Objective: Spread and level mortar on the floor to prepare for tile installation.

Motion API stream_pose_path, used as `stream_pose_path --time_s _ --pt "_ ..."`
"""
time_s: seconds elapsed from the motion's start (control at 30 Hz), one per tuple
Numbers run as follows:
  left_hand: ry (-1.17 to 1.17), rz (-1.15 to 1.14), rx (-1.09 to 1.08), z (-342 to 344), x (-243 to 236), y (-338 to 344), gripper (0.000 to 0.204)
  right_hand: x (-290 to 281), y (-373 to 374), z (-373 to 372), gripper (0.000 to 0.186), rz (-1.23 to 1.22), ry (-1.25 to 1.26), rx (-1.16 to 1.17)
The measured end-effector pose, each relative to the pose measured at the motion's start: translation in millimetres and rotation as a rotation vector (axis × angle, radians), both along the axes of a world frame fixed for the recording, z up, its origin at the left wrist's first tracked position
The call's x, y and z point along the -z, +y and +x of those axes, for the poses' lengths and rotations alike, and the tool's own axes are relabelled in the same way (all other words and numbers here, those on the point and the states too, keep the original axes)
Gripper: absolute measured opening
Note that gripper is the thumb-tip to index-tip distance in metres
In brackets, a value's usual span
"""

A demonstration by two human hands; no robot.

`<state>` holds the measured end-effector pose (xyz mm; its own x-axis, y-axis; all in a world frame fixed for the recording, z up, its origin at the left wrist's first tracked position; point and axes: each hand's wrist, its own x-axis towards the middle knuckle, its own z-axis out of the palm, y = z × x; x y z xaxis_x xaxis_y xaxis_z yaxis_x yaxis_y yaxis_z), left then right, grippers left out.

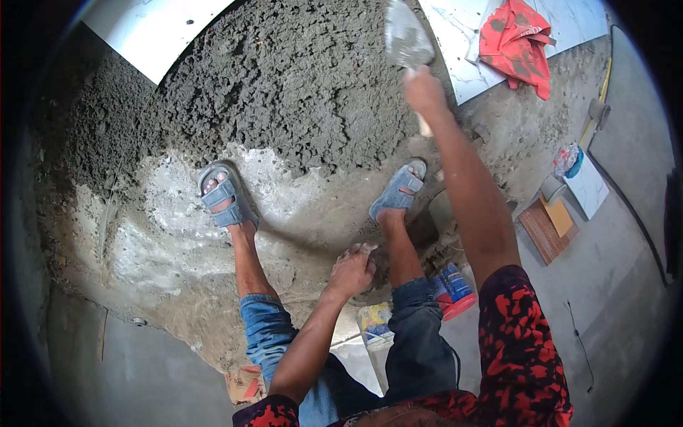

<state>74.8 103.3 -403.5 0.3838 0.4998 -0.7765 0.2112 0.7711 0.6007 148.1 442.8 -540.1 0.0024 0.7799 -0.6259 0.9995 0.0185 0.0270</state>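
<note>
My right hand (423,92) grips a trowel (407,39) by its handle, its blade smeared with grey mortar, over the right part of a rough mortar bed (263,85). My left hand (353,267) hangs low between my legs, fingers curled and coated with mortar; whatever is inside them, if anything, is hidden. My sandalled feet (228,199) stand apart on whitish concrete at the bed's near edge. Marble-patterned tiles (466,71) border the bed at top right, with a dirty red cloth (512,39) lying on them.
Another tile (149,28) lies at top left. At right are a small tile (590,185), board pieces (537,231) and a cable (644,228) on the lower grey floor (612,320). Red-and-blue (455,302) and yellow (373,327) containers sit behind my legs.
</note>
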Motion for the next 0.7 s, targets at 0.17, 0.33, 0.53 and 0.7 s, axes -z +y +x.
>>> stream_pose_path --time_s 0.17,0.33,0.53,0.7 --pt "0.027 0.031 0.008 2.4 0.0 -8.6 0.041 -6.8 -15.2 25.9 0.044 0.009 -0.031 -0.014" --pt "0.016 0.005 0.022 7.5 5.4 -19.7 0.039 -33.2 -22.5 -57.7 0.043 -0.159 0.145 -0.164" --pt "-0.011 -0.024 0.025 8.0 6.7 -11.6 0.041 -17.1 -21.2 20.4 0.037 -0.022 0.025 -0.249" --pt "-0.008 0.009 -0.008 13.4 4.5 -18.1 0.039 -24.6 -47.7 47.3 0.027 -0.056 0.202 -0.698"
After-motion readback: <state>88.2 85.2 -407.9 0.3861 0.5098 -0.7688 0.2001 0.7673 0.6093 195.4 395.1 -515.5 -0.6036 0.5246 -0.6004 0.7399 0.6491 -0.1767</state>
